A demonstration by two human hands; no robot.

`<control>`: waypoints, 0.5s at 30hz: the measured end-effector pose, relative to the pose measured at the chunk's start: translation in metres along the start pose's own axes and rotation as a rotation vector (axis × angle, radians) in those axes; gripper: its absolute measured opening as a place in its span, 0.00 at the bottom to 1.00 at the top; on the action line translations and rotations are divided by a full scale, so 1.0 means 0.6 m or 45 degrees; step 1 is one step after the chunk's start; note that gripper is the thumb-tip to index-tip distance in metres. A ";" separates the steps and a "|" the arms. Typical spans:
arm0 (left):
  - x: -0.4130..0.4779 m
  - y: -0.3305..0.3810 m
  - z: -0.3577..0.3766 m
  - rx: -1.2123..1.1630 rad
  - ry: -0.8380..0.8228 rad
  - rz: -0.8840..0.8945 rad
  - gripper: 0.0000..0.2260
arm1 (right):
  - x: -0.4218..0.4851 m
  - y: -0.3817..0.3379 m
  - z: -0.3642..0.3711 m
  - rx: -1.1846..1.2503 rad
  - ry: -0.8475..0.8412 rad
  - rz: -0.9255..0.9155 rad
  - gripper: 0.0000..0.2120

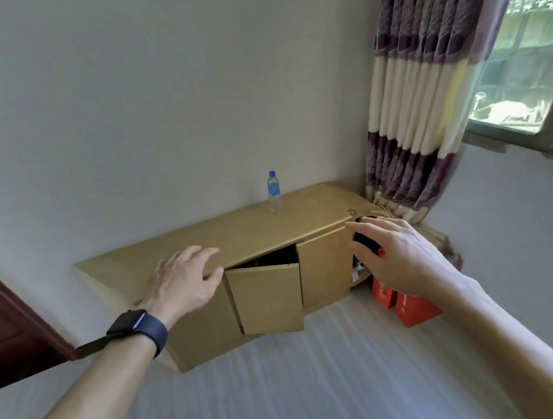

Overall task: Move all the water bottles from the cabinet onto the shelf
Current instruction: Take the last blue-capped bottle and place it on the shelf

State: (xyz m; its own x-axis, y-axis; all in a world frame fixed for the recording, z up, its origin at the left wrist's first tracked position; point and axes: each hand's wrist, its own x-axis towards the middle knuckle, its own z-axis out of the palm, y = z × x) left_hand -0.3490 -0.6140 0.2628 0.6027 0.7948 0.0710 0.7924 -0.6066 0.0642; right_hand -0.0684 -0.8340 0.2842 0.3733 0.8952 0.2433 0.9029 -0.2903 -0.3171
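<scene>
A low tan wooden cabinet (243, 233) stands against the white wall. One clear water bottle (273, 191) with a blue cap and blue label stands upright on its top, toward the right. The middle door (266, 298) hangs ajar, with a dark gap above it; nothing inside can be made out. My left hand (183, 282), with a dark watch on the wrist, hovers with fingers apart in front of the cabinet's left front edge. My right hand (390, 255) is spread open in front of the cabinet's right end and holds nothing.
Red boxes (413, 307) sit on the floor at the cabinet's right end, with a dark object behind my right hand. A striped purple and cream curtain (426, 88) hangs at the right beside a window (527, 60). A dark red wooden door (3, 330) is at the left.
</scene>
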 end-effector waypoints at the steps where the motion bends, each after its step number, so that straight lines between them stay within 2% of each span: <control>1: 0.033 -0.009 0.006 0.012 -0.022 -0.015 0.23 | 0.041 0.008 0.009 0.012 -0.007 0.007 0.21; 7: 0.235 -0.042 0.044 -0.010 -0.073 -0.091 0.24 | 0.259 0.058 0.057 -0.013 -0.057 -0.006 0.22; 15: 0.518 -0.026 0.152 -0.057 -0.212 -0.034 0.24 | 0.478 0.156 0.159 -0.029 -0.183 0.069 0.22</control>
State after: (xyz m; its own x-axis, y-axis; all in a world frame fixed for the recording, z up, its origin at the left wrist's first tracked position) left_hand -0.1653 -0.3558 0.1932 0.5918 0.8002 -0.0970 0.8055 -0.5826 0.1086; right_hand 0.1028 -0.5719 0.2369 0.3887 0.9168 0.0922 0.8874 -0.3455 -0.3053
